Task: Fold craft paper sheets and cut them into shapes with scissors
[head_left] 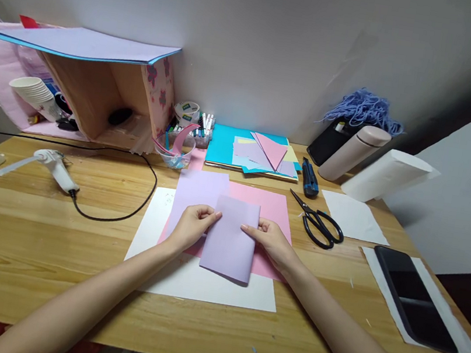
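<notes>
A folded sheet of lilac paper [231,241] is held up between both my hands, tilted towards me. My left hand [193,224] pinches its left edge, thumb on the front face. On the opposite edge, my right hand [271,239] grips it the same way. Beneath it lie a pink sheet [278,215], another lilac sheet [198,188] and a white sheet [218,289], partly covered by one another. Black-handled scissors [319,221] rest to the right of the sheets, blades pointing away to the left.
A hot glue gun [57,170] with a black cord lies left. Behind stand a cardboard box [158,88], a clear cup [176,156] and stacked coloured paper [225,142]. To the right are a utility knife [309,179], a bottle [354,153], a tissue pack [388,176] and a phone [414,297].
</notes>
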`<state>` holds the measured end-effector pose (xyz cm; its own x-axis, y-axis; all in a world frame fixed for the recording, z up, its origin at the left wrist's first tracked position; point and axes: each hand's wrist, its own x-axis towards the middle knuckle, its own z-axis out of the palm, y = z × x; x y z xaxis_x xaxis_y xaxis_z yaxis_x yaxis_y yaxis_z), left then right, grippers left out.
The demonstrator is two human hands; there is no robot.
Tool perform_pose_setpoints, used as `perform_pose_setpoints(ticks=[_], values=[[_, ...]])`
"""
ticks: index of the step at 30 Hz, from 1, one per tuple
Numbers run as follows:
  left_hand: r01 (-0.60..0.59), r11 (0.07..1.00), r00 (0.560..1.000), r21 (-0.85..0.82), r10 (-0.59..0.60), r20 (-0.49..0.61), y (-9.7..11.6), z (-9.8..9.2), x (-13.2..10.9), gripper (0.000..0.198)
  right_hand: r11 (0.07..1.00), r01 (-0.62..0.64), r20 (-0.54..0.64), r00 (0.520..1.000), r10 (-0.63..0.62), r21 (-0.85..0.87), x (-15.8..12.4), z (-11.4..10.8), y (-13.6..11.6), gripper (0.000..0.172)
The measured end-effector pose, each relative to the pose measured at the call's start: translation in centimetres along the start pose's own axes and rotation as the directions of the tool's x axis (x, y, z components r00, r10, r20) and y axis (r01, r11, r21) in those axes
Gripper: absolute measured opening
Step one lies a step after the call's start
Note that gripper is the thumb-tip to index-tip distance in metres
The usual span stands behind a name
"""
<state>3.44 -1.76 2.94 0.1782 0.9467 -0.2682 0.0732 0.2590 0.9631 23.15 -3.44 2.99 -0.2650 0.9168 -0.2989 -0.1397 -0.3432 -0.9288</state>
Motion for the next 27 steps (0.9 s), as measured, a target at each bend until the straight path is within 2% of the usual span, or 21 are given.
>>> perform_pose_setpoints(ticks=[16,21,24,27], values=[[0.020,0.999,1.000,-0.036,-0.020,0.015,0.31,0.13,-0.10,0.038,0.998,-0.005,0.033,0.999,0.004,0.056,0.14,-0.16,0.15,0.035],[-0.020,0.996,0.998,0.085,0.025,-0.051,0.34,0.14,-0.30,0.035,0.996,0.050,0.022,0.998,-0.052,0.068,0.18,0.06,0.06,0.037],[-0.084,0.979,0.991,0.187,0.102,-0.087,0.19,0.06,-0.34,0.034,0.998,0.042,-0.017,0.999,-0.041,0.056,0.29,0.12,0.21,0.038],[-0.123,0.970,0.985,0.211,0.145,-0.090,0.03,-0.03,-0.27,0.033,0.998,0.021,-0.025,0.999,-0.019,0.066,0.38,0.08,0.34,0.040]])
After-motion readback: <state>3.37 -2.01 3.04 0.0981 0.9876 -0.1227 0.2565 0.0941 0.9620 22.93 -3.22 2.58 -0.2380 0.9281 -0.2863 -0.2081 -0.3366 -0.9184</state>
